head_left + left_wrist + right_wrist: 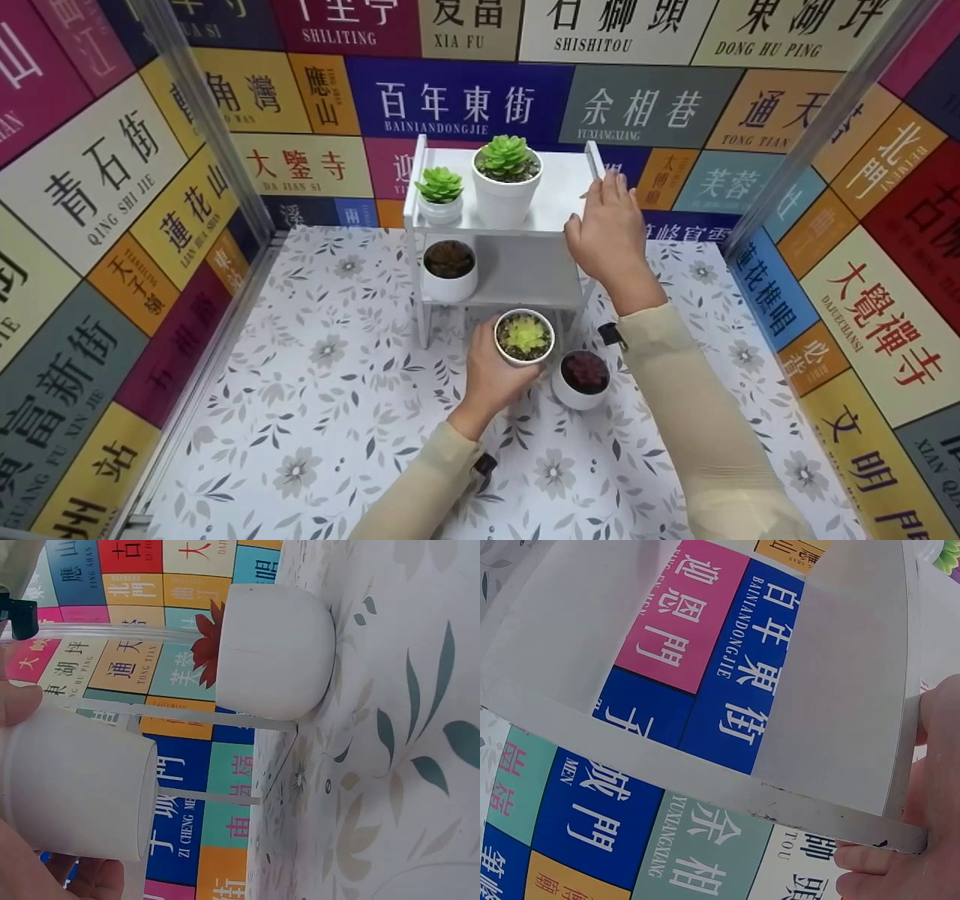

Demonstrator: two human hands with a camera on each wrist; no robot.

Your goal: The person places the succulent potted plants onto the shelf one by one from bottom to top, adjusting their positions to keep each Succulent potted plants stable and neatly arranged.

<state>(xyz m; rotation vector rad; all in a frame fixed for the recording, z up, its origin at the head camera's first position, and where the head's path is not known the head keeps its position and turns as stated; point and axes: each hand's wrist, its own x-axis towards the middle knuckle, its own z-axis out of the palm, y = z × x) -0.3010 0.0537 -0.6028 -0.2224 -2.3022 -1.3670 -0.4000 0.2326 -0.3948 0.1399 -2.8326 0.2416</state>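
My left hand [495, 379] grips a white pot [523, 337] with a yellow-green succulent, raised in front of a white two-tier shelf [555, 202]. In the left wrist view, thumb and fingers wrap that pot [82, 787]. At the shelf's upper right side is my right hand [611, 244]. The right wrist view shows this hand [941, 787] holding the white frame's corner, thumb on one side and fingers on the other. A white pot with a dark red succulent [583, 381] stands on the tabletop, right of the held pot.
On the shelf's top are a large potted green succulent [507, 180] and a small one [440, 196]. A pot with a brownish plant [450, 271] occupies the lower tier's left end. Floral cloth [315, 390] covers the table; sign-printed panels [465, 97] surround it.
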